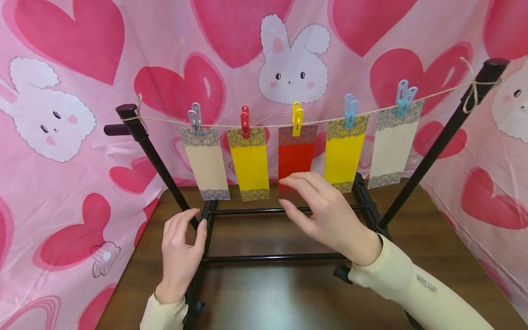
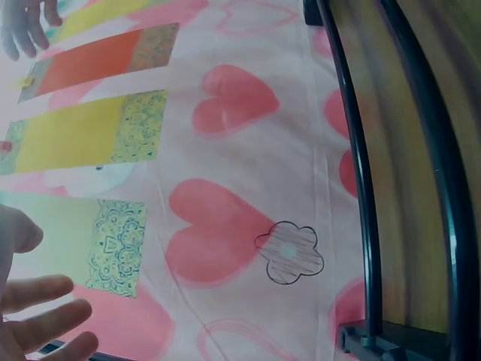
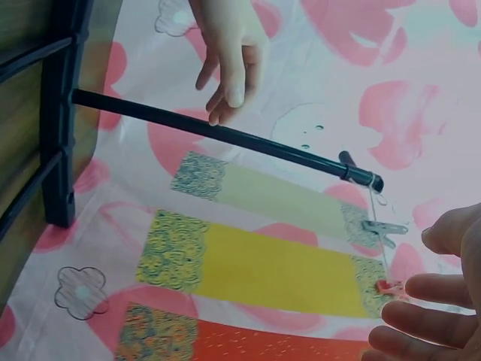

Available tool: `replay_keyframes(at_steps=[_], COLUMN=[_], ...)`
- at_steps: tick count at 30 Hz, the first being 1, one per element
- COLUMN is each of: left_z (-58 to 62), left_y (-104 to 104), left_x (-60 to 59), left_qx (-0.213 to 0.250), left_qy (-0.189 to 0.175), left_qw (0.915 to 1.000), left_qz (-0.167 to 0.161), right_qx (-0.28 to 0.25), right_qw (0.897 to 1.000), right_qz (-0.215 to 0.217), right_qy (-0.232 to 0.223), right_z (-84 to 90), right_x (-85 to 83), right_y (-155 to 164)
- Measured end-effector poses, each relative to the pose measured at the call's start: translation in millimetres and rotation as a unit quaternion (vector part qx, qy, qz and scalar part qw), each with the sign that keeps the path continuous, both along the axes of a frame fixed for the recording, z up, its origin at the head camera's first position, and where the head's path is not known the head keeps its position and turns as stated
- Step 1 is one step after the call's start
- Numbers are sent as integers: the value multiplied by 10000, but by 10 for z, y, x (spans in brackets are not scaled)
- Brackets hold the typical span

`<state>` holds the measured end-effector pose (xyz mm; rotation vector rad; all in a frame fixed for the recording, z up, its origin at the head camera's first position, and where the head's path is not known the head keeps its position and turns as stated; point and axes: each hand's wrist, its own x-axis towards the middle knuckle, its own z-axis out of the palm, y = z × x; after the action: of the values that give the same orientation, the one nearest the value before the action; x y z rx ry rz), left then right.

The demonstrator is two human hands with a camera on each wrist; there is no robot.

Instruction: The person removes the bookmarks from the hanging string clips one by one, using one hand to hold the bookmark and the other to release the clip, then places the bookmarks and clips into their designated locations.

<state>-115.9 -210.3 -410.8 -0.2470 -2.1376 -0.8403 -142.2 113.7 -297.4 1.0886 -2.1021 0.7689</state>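
Paper cards hang in a row from a twine line (image 1: 264, 125), each under a clothespin. A cream card (image 1: 206, 167) hangs from a grey clothespin (image 1: 195, 118), a yellow card (image 1: 249, 167) from a red clothespin (image 1: 245, 122). In the middle a yellow clothespin (image 1: 297, 119) holds a red card (image 1: 294, 158). Blue clothespins (image 1: 350, 111) hold another yellow card (image 1: 344, 158) and a pale card (image 1: 395, 151). My right hand (image 1: 326, 213) is in front of the red card, fingers loosely bent, holding nothing. Near the left post my left hand (image 1: 181, 252) hovers with thumb and fingers apart, nothing between them.
The twine is tied to the left black post (image 1: 154, 158) and right black post (image 1: 441, 142) of a frame. Lower black crossbars (image 1: 272, 258) join its sides above a brown wooden table (image 1: 264, 298). Pink cloth (image 1: 243, 87) with hearts and rabbits surrounds it.
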Motion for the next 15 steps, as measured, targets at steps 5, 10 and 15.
replay_keyframes(at_steps=[5,10,15], left_z=[26,50,101], left_y=[-24,-31,-28], left_x=[-30,-64,-113], left_qx=[146,156,225], left_qy=[51,40,-25], left_qw=[9999,9999,9997], left_qz=[-41,-19,-29], right_qx=[-5,-25,-55], right_qw=[10000,9999,9998], right_qz=[66,112,126], right_qy=[47,65,138], right_z=[111,205,301], right_x=[1,5,4], right_y=[-68,-139,-213])
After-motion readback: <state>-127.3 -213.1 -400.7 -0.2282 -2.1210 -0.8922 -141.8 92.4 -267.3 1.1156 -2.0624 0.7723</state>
